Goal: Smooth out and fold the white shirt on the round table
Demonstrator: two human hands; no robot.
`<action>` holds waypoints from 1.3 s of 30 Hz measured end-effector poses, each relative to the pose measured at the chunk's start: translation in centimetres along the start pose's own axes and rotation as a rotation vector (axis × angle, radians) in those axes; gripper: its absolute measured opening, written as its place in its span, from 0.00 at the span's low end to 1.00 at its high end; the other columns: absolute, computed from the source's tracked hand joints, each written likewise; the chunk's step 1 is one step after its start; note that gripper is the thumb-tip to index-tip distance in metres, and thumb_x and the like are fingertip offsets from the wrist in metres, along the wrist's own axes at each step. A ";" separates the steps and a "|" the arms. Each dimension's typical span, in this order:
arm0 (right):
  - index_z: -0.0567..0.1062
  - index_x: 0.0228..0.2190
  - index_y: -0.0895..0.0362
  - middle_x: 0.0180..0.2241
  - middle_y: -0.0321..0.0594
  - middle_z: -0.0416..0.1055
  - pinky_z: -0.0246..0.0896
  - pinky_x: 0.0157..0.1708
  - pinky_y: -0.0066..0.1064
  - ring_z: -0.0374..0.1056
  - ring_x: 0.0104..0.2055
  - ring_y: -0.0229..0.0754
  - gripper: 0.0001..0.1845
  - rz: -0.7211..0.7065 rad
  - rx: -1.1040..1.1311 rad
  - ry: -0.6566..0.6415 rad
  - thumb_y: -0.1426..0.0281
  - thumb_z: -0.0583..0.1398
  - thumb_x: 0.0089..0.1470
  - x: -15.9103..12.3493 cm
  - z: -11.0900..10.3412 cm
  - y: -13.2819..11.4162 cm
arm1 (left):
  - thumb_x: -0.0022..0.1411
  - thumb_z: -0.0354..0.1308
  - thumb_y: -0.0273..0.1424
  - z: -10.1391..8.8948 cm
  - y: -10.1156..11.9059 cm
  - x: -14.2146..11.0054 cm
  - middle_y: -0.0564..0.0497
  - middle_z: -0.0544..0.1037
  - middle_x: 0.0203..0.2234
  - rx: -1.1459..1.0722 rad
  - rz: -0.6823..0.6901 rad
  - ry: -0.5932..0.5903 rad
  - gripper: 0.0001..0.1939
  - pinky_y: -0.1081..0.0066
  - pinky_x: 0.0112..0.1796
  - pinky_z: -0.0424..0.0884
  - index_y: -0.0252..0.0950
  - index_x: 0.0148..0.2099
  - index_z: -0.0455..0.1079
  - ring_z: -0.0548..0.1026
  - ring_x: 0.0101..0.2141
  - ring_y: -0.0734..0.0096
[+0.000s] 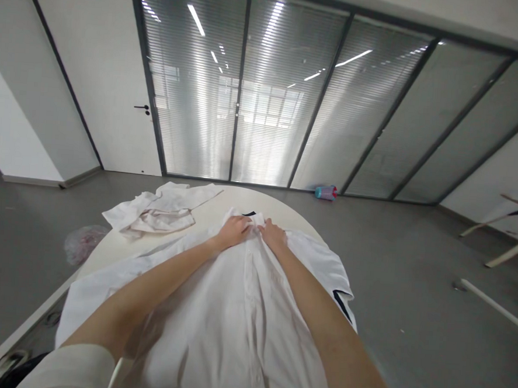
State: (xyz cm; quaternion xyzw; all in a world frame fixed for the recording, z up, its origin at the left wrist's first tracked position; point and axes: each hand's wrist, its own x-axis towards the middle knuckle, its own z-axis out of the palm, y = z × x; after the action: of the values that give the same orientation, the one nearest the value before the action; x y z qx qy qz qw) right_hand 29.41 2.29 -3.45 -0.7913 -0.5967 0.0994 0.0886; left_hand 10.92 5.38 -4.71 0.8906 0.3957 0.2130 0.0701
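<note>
A white button-up shirt (217, 308) lies spread over the table, its collar at the far end and its button strip running toward me. My left hand (234, 232) is closed on the left side of the collar. On the collar's right side, my right hand (274, 235) is closed too, its fingers curled onto the cloth. A dark patch shows inside the neck opening between the hands. The right sleeve (320, 259) hangs toward the table's edge and has a dark trim. The fingertips are partly hidden in the fabric.
A crumpled white garment (161, 208) lies on the round white table (280, 201) at the far left. A clear plastic bag (84, 243) is beside the table. A blue and pink bin (326, 192) lies by the glass wall. Pale furniture legs (510, 250) stand at right.
</note>
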 end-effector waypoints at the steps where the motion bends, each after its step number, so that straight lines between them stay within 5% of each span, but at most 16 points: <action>1: 0.65 0.54 0.61 0.51 0.59 0.72 0.61 0.48 0.42 0.68 0.54 0.58 0.28 -0.006 0.017 -0.025 0.52 0.52 0.64 0.2 -0.6 0.4 | 0.70 0.48 0.39 0.4 0.4 0.0 0.44 0.72 0.55 -0.010 0.068 -0.041 0.19 0.62 0.59 0.59 0.39 0.58 0.67 0.67 0.58 0.60; 7: 0.78 0.32 0.61 0.34 0.46 0.79 0.66 0.35 0.31 0.74 0.38 0.48 0.27 -0.054 0.227 -0.357 0.48 0.60 0.55 -0.5 -5.2 7.8 | 0.69 0.49 0.46 2.5 -0.2 -1.8 0.42 0.57 0.67 0.014 0.156 -0.108 0.31 0.55 0.64 0.50 0.37 0.68 0.57 0.54 0.66 0.54; 10: 0.77 0.34 0.59 0.36 0.45 0.78 0.68 0.37 0.32 0.73 0.40 0.48 0.24 -0.079 0.536 -0.524 0.49 0.64 0.49 -2.8 -6.1 11.9 | 0.69 0.46 0.47 2.7 -0.6 -2.1 0.44 0.56 0.67 0.051 0.146 -0.102 0.31 0.56 0.64 0.48 0.38 0.69 0.56 0.53 0.67 0.56; 13: 0.75 0.43 0.56 0.44 0.46 0.76 0.67 0.47 0.34 0.72 0.47 0.47 0.26 -0.136 0.834 -0.477 0.51 0.65 0.49 -5.2 -6.1 14.2 | 0.69 0.45 0.48 2.8 -0.7 -2.0 0.46 0.57 0.67 0.051 0.148 -0.093 0.31 0.58 0.64 0.48 0.41 0.69 0.55 0.53 0.67 0.58; 16: 0.70 0.51 0.54 0.45 0.44 0.75 0.67 0.48 0.34 0.71 0.46 0.44 0.27 -0.138 0.866 -0.402 0.55 0.63 0.52 -6.9 -6.2 15.2 | 0.69 0.46 0.49 3.0 -0.8 -1.9 0.46 0.58 0.67 0.031 0.152 -0.081 0.31 0.58 0.64 0.49 0.41 0.69 0.56 0.54 0.66 0.59; 19: 0.70 0.52 0.53 0.39 0.39 0.75 0.70 0.38 0.32 0.72 0.37 0.42 0.28 -0.052 0.629 -0.458 0.64 0.64 0.48 -8.4 -6.9 15.8 | 0.69 0.46 0.48 3.1 -0.9 -1.9 0.47 0.58 0.67 0.021 0.152 -0.071 0.30 0.57 0.64 0.49 0.41 0.68 0.57 0.55 0.66 0.58; 23: 0.73 0.46 0.56 0.35 0.39 0.75 0.70 0.27 0.30 0.73 0.30 0.41 0.28 0.073 0.558 -0.556 0.69 0.65 0.39 -11.2 -8.1 16.4 | 0.69 0.46 0.49 3.1 -1.0 -1.9 0.47 0.59 0.67 0.031 0.149 -0.070 0.30 0.57 0.64 0.49 0.42 0.68 0.58 0.55 0.66 0.59; 30: 0.77 0.28 0.55 0.29 0.39 0.77 0.72 0.36 0.35 0.75 0.34 0.46 0.08 -0.005 0.682 -0.765 0.67 0.64 0.40 -17.1 -8.3 16.5 | 0.69 0.46 0.48 2.9 -0.8 -1.9 0.46 0.60 0.66 0.020 0.154 -0.065 0.30 0.56 0.64 0.51 0.40 0.67 0.59 0.56 0.66 0.57; 32: 0.77 0.28 0.54 0.31 0.40 0.77 0.71 0.41 0.38 0.74 0.39 0.49 0.08 -0.083 0.731 -0.699 0.64 0.64 0.43 -18.7 -7.5 16.3 | 0.69 0.47 0.48 2.9 -0.8 -1.9 0.46 0.60 0.66 0.009 0.154 -0.062 0.29 0.56 0.64 0.51 0.41 0.67 0.60 0.57 0.65 0.57; 35: 0.74 0.34 0.52 0.35 0.42 0.76 0.71 0.43 0.38 0.73 0.42 0.48 0.16 -0.013 0.857 -0.393 0.54 0.61 0.49 -20.4 -6.7 16.3 | 0.69 0.48 0.47 2.9 -0.8 -2.0 0.47 0.60 0.66 0.004 0.149 -0.061 0.29 0.56 0.64 0.51 0.42 0.67 0.60 0.57 0.65 0.58; 39: 0.67 0.39 0.50 0.35 0.42 0.75 0.70 0.36 0.33 0.73 0.36 0.44 0.19 0.075 0.981 -0.064 0.49 0.53 0.55 -20.4 -8.5 16.7 | 0.69 0.47 0.48 2.9 -0.9 -1.9 0.47 0.59 0.66 -0.001 0.146 -0.073 0.30 0.56 0.64 0.51 0.42 0.67 0.58 0.56 0.66 0.58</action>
State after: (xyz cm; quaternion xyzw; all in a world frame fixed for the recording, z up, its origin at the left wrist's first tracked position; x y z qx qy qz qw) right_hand 41.63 -22.04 1.48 -0.6737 -0.4530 0.3961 0.4290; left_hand 10.48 4.69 -8.21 0.9242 0.3268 0.1850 0.0692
